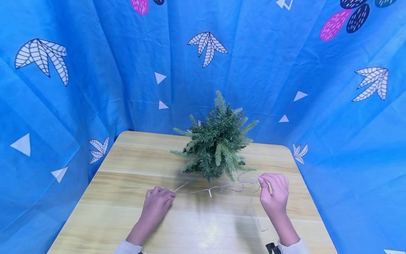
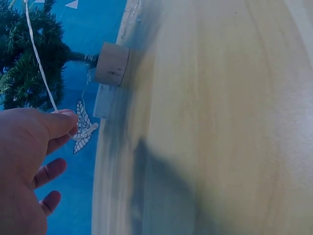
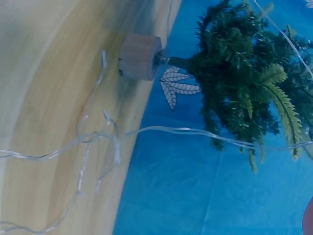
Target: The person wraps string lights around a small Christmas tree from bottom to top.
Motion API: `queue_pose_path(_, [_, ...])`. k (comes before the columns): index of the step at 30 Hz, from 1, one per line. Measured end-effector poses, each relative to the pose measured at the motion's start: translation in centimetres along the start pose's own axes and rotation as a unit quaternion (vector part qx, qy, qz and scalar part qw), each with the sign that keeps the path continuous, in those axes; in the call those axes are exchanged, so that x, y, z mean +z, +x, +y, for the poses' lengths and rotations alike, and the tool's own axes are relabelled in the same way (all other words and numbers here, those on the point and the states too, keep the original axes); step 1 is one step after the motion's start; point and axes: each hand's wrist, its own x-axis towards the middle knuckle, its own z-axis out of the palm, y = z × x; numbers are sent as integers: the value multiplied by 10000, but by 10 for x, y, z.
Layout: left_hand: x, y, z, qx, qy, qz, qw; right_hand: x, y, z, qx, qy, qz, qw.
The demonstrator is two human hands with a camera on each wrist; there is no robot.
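Note:
A small artificial fir tree (image 1: 219, 141) stands at the back of the table; its round wooden base (image 2: 112, 64) shows in both wrist views. In front of it, my left hand (image 1: 158, 204) pinches a thin white cord (image 2: 41, 68) between thumb and forefinger, the other fingers loosely bent. To the tree's right, my right hand (image 1: 275, 192) pinches a thin string-light wire (image 1: 248, 182) with thumb and forefinger. Loops of clear wire (image 3: 186, 130) hang between the hands, before the tree. Only a sliver of the right hand appears in the right wrist view.
The wooden table (image 1: 127, 208) has rounded back corners. Blue patterned cloth (image 1: 142, 70) hangs behind it and along both sides. Beside the tree's base is a small pale, box-like piece (image 2: 102, 101). A thin strand (image 1: 260, 225) hangs or lies left of the right forearm.

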Motion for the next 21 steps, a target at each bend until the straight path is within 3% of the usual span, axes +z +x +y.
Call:
queue_pose_path(9, [-4, 11, -4, -114, 20, 174, 9998, -2, 13, -2, 15, -20, 230, 9997])
queue_pose_path(16, [-11, 22, -10, 175, 45, 1030, 9945, -3, 16, 1, 82, -25, 321, 9994])
queue_pose_path(21, [-18, 33, -13, 168, 0, 1544, 9879, -4, 17, 3, 123, -25, 388, 9992])
